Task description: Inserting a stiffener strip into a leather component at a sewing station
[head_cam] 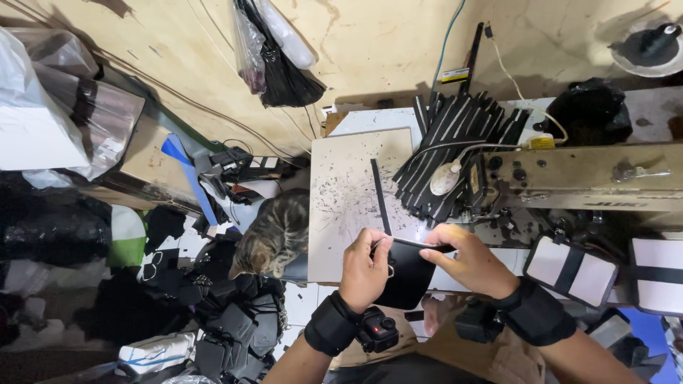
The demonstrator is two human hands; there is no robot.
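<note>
Black panel (405, 274) before sewing machine (576, 178): thin, flexible, likely light; left hand (364, 270) and right hand (466, 259) closed pinching its top edge.

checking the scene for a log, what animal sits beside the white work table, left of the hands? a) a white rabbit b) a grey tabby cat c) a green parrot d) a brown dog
b: a grey tabby cat crouches against the left edge of the white work table, just left of the left hand, which with the right hand holds a black piece.
</note>
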